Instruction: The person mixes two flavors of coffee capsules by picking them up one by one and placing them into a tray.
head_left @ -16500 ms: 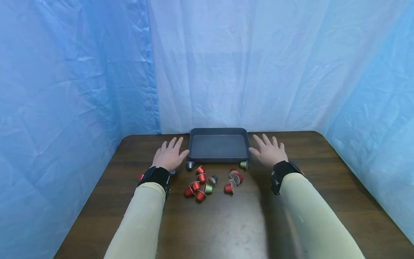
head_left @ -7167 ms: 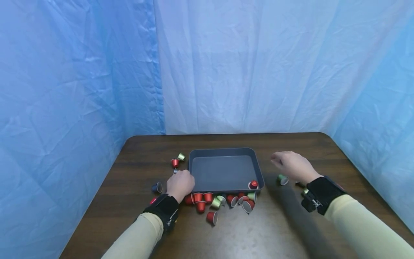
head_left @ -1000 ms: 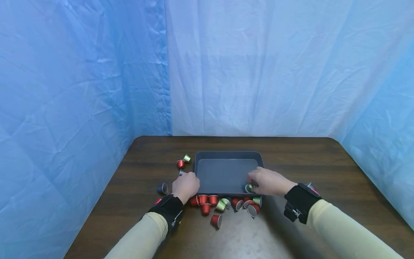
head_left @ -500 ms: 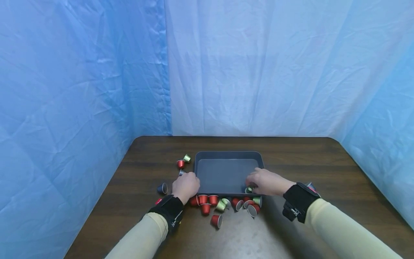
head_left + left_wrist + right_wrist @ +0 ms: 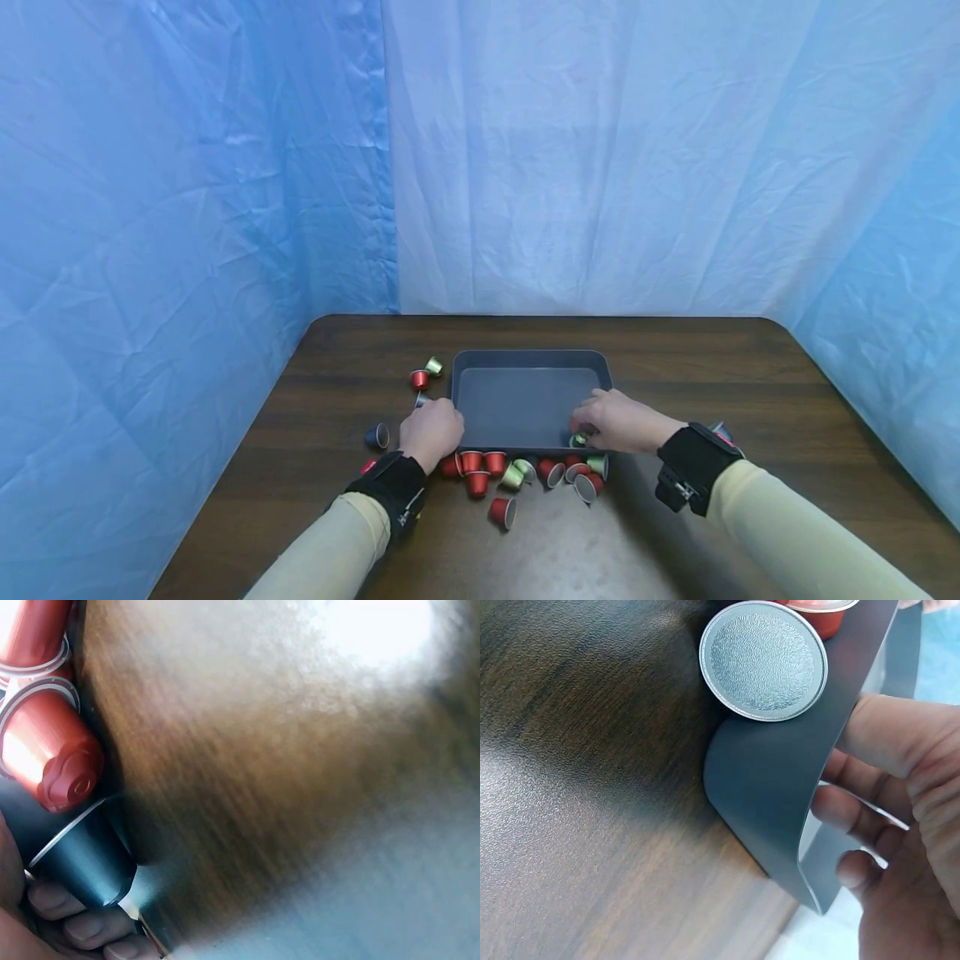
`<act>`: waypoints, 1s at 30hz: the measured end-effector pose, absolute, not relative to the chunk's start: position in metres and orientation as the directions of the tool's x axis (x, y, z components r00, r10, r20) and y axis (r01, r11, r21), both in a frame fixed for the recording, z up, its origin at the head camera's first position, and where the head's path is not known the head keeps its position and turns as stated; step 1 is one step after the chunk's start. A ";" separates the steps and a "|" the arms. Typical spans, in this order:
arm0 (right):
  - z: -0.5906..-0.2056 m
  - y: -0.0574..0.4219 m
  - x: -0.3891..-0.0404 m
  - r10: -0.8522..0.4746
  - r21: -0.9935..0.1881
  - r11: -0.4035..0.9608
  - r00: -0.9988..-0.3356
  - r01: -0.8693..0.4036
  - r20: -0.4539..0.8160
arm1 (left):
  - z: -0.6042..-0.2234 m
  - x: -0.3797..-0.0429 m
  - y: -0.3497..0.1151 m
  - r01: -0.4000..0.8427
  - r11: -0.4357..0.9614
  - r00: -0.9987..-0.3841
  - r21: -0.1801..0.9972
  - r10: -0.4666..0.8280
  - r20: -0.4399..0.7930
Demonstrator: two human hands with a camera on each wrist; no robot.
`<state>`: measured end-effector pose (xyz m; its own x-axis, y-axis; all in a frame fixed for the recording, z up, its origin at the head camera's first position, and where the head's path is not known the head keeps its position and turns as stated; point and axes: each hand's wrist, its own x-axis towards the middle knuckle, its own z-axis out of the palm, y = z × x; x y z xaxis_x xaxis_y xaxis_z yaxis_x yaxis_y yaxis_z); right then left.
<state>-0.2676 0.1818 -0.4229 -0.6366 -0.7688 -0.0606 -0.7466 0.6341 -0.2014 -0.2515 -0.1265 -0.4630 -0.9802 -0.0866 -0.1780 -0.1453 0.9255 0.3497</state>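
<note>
My left hand [image 5: 431,433] is curled at the left front corner of a grey tray [image 5: 528,356]. In the left wrist view, its fingers hold a dark coffee capsule [image 5: 94,855], thumb partly out of frame; the head view hides this capsule. My right hand [image 5: 618,419] reaches over the tray's right front corner, fingers curled down around a green coffee capsule [image 5: 577,439] inside. From the right wrist view, the thumb lies at the tray's rim and the bent fingers [image 5: 836,806] are beyond it; the rim and thumb hide that capsule.
Red coffee capsules [image 5: 477,485] and a few green ones [image 5: 512,477] lie along the tray's front wall. One red capsule [image 5: 502,512] lies nearer. Left of the tray are a dark blue capsule [image 5: 377,437], a red one [image 5: 419,380] and a green one [image 5: 434,366]. Blue curtains [image 5: 525,167] surround the table.
Since the earliest frame, the tray has come nearer and capsules now line its front. Over the last second, my right hand has shifted slightly left over the green capsule; my left hand stays still.
</note>
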 end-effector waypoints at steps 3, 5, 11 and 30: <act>-0.423 0.182 -0.268 -0.756 -0.204 0.650 -0.650 -0.732 -0.075 | -0.464 -0.252 -0.126 -0.145 0.927 -0.980 0.346 -0.087 -0.179; -0.422 0.182 -0.268 -0.749 -0.207 0.658 -0.657 -0.724 -0.083 | -0.465 -0.252 -0.126 -0.146 0.927 -0.980 0.344 -0.088 -0.178; -0.418 0.185 -0.268 -0.746 -0.213 0.662 -0.659 -0.719 -0.092 | -0.465 -0.253 -0.126 -0.156 0.924 -0.978 0.348 -0.095 -0.186; -0.394 0.198 -0.264 -0.617 -0.181 0.777 -0.787 -0.603 -0.026 | -0.466 -0.253 -0.128 -0.157 0.920 -0.978 0.360 -0.094 -0.188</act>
